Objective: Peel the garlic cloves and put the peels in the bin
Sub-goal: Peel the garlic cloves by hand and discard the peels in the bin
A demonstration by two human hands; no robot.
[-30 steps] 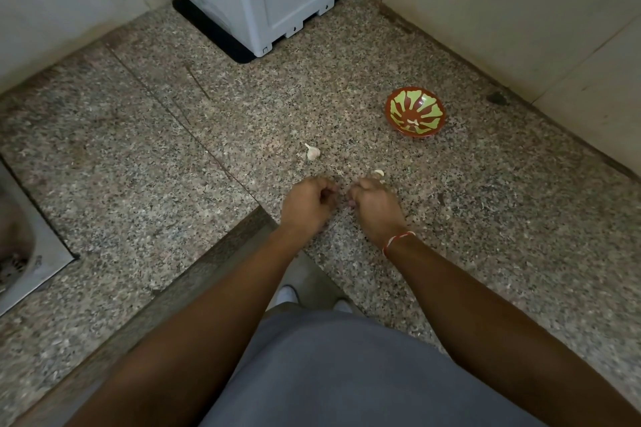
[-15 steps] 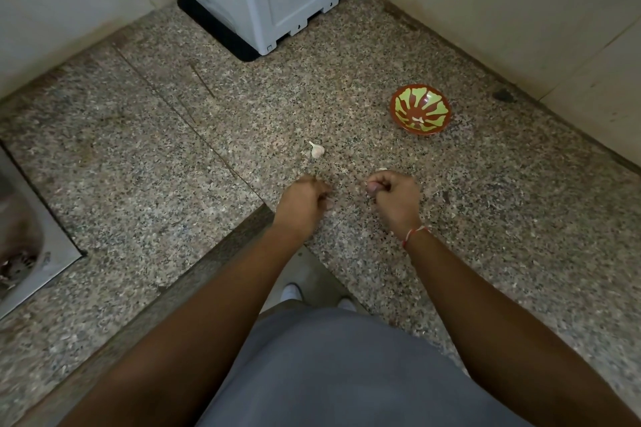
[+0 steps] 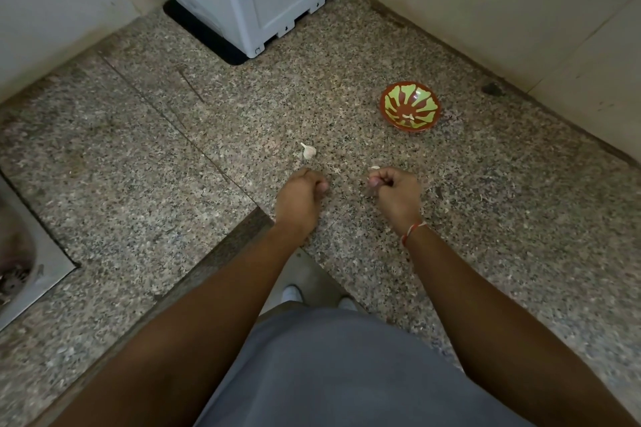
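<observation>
a small, light garlic clove (image 3: pixel 373 181) is being pinched in the right hand (image 3: pixel 399 191) at centre frame; its papery skin is probably best nipped at the tip. the left hand (image 3: pixel 301 191) is being held curled, contents unclear.

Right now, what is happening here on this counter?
A person is peeling garlic over a speckled stone counter. Both hands are curled: the right hand pinches something small, seemingly a clove or peel, and what the left hand holds is hidden. One unpeeled garlic clove lies apart beyond the left hand. A red and green bowl holds a few pale bits.
</observation>
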